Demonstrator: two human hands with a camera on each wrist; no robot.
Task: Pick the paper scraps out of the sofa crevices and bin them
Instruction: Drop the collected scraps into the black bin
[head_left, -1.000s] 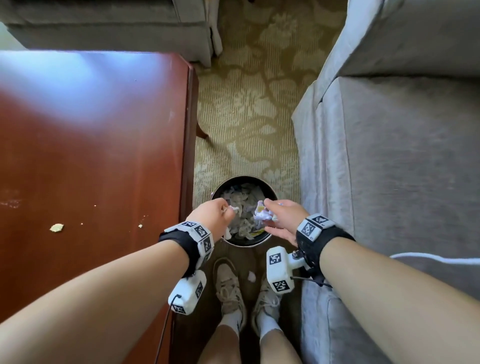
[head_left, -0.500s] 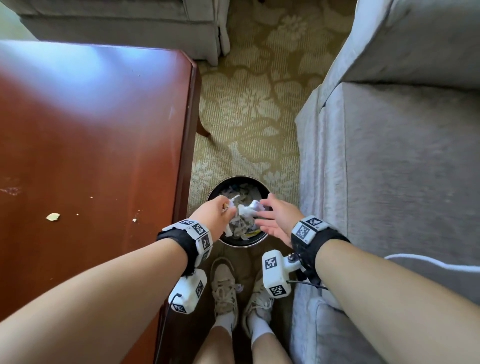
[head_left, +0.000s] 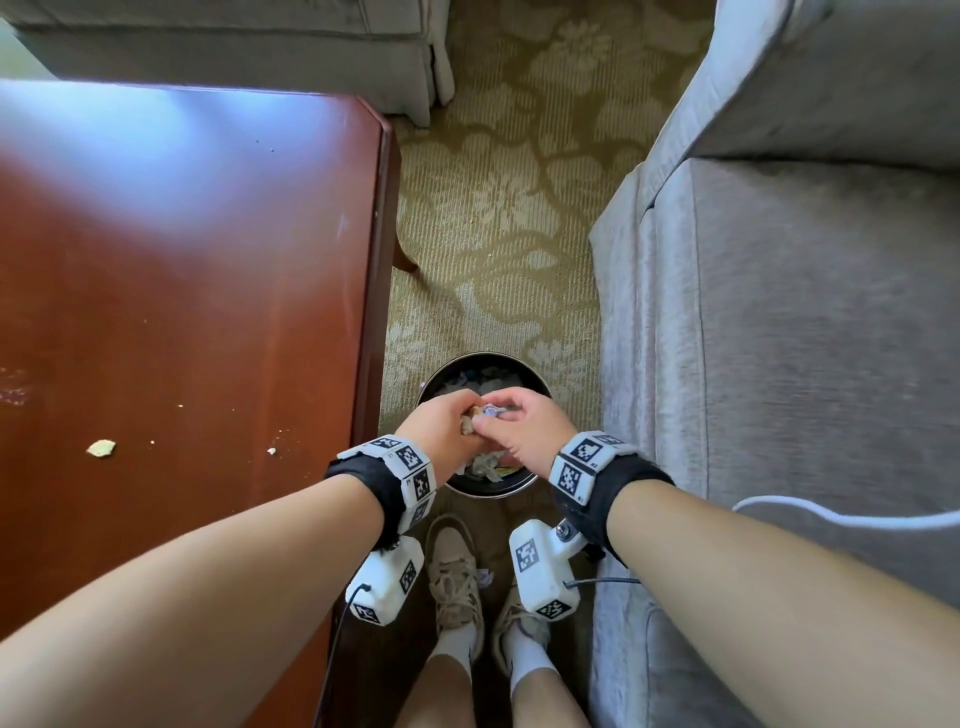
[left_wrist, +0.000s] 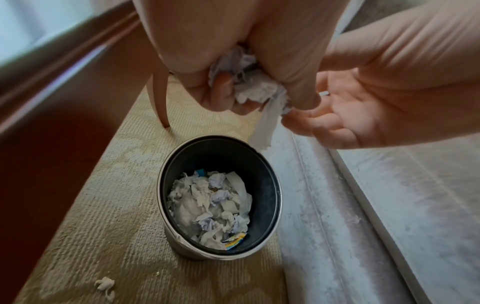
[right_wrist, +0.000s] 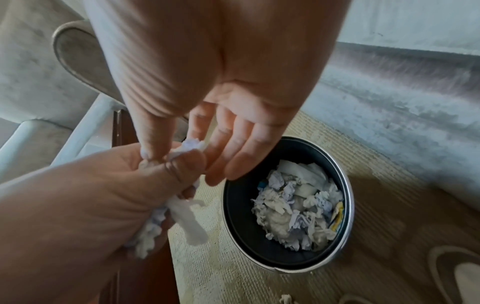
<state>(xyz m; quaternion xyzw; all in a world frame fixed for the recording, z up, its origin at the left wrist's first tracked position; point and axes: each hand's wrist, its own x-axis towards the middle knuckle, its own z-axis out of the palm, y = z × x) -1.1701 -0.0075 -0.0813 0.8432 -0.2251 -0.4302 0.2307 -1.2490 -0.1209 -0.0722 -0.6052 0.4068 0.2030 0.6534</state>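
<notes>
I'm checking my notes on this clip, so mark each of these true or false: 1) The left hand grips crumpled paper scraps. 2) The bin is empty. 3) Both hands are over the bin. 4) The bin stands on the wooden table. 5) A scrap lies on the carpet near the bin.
1) True: the left hand grips the paper scraps.
2) False: the bin holds many scraps.
3) True: the right hand is there too, pinching at the wad.
4) False: it stands on the carpet, beside the table.
5) True: a loose scrap.

A tan carpet (head_left: 498, 218) with a pale floral pattern is seen between a glossy reddish-brown wooden counter (head_left: 182, 291) and grey upholstered seating (head_left: 810, 332). Daylight is reflected on the counter's far end.
</notes>
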